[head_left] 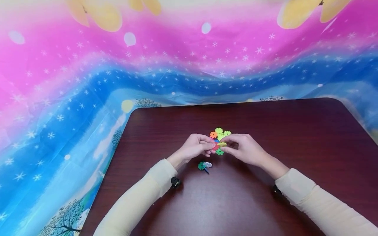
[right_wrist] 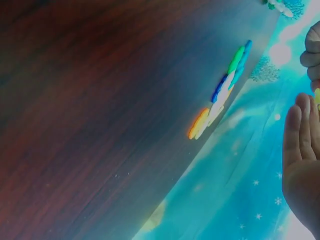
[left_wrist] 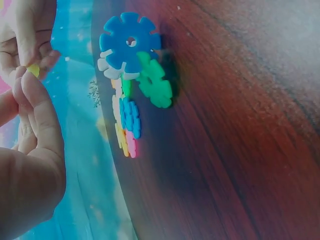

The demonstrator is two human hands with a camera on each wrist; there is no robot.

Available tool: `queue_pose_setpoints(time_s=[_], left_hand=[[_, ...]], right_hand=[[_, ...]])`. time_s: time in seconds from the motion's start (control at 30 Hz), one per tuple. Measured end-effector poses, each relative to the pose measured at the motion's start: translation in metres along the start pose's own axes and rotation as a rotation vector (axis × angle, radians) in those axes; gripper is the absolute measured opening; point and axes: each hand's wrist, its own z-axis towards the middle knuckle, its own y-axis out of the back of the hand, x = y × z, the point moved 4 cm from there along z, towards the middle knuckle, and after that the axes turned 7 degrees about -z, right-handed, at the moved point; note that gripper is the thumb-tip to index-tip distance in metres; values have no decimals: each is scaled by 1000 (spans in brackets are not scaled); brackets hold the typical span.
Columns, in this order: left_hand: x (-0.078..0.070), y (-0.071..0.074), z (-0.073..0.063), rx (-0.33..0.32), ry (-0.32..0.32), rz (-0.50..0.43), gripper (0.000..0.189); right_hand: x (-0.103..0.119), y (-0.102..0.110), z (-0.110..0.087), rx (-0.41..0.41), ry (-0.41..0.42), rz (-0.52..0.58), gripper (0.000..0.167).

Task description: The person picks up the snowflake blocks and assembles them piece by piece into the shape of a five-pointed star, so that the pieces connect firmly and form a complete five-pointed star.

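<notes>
Over the middle of the table, my left hand (head_left: 195, 147) pinches a red notched plastic disc (head_left: 216, 147) between thumb and fingers. Facing it, my right hand (head_left: 248, 149) pinches a yellow notched disc (head_left: 222, 144) by its edge. The two discs overlap in the head view. In the left wrist view the yellow disc (left_wrist: 33, 69) shows at the meeting fingertips. Just beyond the hands lies a group of flat discs, among them a yellow-green one (head_left: 219, 131), an orange one (head_left: 213, 134) and a green one (head_left: 220, 151), partly hidden by the fingers.
Nearer me on the dark wooden table (head_left: 224, 203) is a small joined piece with a dark green disc (head_left: 201, 166), a white disc (head_left: 208, 164) and a blue disc (left_wrist: 130, 42) standing on edge. A printed pink and blue cloth (head_left: 177, 59) hangs behind the table.
</notes>
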Motion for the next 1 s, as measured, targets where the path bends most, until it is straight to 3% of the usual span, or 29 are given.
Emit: queue_pose_setpoints(time_s=[0.13, 0.23, 0.47, 0.6, 0.73, 0.83, 1.0], left_hand=[[-2, 1, -1, -3, -6, -14, 20], [-3, 1, -1, -4, -8, -11, 20], [-2, 3, -1, -10, -7, -7, 21], [-3, 4, -3, -17, 4, 6, 22], [-2, 5, -4, -19, 12, 1, 23], [-2, 5, -3, -21, 9, -13, 24], [-1, 5, -4, -31, 10, -23, 25]], right_hand=[[-11, 0, 3, 60, -47, 22, 46], [-28, 4, 5, 81, -95, -1, 48], [-77, 15, 4, 213, -287, -209, 41], [-85, 9, 5, 292, -291, -286, 48], [-83, 1, 9, 304, -267, -345, 47], [-83, -2, 9, 312, -277, -314, 40], [-82, -4, 10, 332, -310, -169, 28]])
